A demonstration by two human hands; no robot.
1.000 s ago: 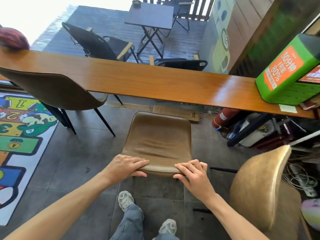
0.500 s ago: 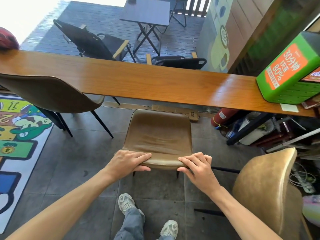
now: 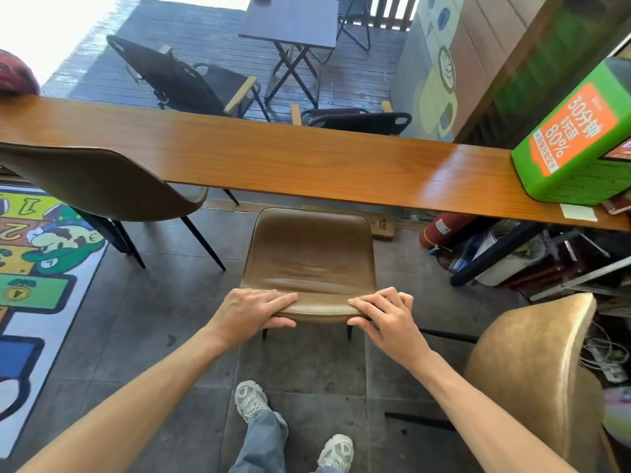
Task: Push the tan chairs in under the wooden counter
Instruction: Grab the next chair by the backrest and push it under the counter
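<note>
On your left, the brown chair (image 3: pixel 102 180) already sits partly under the counter (image 3: pixel 273 155), and its splayed legs could catch the middle chair (image 3: pixel 309 264) if your push drifts that way. Your left hand (image 3: pixel 254 310) and right hand (image 3: pixel 387 315) are apart, each clamped on the top edge of that chair's backrest, its front just short of the counter edge. Uneven pressure would likely skew it. On the right, the red cylinder (image 3: pixel 444 230) and clutter under the counter may block a leg, and the tan chair (image 3: pixel 532 363) waits close to your elbow
</note>
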